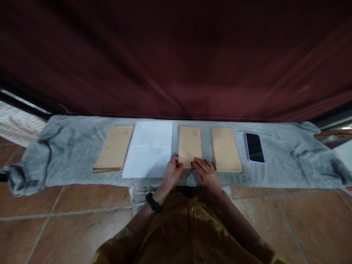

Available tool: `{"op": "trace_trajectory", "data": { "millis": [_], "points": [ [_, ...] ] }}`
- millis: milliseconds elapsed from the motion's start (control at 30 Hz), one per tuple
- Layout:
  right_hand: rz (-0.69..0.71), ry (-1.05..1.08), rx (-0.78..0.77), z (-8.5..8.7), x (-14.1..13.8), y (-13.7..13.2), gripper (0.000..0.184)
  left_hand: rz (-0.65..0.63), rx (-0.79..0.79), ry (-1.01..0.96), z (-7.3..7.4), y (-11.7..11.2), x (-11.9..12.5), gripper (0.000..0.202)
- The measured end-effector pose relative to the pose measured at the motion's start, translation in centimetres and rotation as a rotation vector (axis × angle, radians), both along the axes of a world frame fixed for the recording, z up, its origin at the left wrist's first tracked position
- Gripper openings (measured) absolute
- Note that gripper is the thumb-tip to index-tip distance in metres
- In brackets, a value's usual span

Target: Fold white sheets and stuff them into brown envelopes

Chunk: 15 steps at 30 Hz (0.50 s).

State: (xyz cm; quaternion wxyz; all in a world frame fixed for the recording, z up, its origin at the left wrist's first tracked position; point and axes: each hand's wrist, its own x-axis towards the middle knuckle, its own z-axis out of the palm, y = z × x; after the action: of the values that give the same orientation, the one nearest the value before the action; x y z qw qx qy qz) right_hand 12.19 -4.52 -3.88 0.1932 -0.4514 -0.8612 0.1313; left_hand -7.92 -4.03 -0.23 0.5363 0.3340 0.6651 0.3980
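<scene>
A single brown paper envelope [190, 143] with a faint red print in its upper right corner lies in front of me on a grey cloth. My left hand [172, 171] pinches its lower left corner, thumb and fingers closed at the edge. Over the lower right corner, my right hand [206, 172] has its fingers pressed together on the paper, gripping the bottom edge; its thumb is mostly hidden. Left of the envelope are white paper sheets [150, 143] with a crosswise crease. Close by on the right sits a stack of brown envelopes [225, 148].
Another stack of brown envelopes [114, 146] lies at the left. A phone [254, 147] in a pale purple case rests at the right. The narrow surface is covered by the grey cloth [280, 157], with a dark red curtain [176, 66] hanging behind it.
</scene>
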Motion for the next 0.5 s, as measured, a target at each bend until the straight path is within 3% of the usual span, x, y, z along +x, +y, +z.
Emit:
{"op": "trace_trajectory", "data": {
  "millis": [133, 267, 400, 500],
  "points": [
    [0.015, -0.010, 0.004, 0.1, 0.0, 0.0, 0.049, -0.064, 0.173, 0.573, 0.7, -2.0, 0.5, 0.034],
    [0.008, 0.000, 0.010, 0.2, 0.0, 0.0, 0.049, -0.346, 0.362, 1.057, 0.8, -4.4, 1.7, 0.033],
    [0.009, 0.003, -0.004, 0.2, 0.1, -0.1, 0.053, -0.632, 0.590, 1.280, 0.1, -5.5, 2.8, 0.047],
    [0.012, 0.001, -0.014, 0.1, 0.1, 0.0, 0.053, -0.721, 0.666, 1.353, -0.5, -5.0, 3.0, 0.057]
  ]
}}
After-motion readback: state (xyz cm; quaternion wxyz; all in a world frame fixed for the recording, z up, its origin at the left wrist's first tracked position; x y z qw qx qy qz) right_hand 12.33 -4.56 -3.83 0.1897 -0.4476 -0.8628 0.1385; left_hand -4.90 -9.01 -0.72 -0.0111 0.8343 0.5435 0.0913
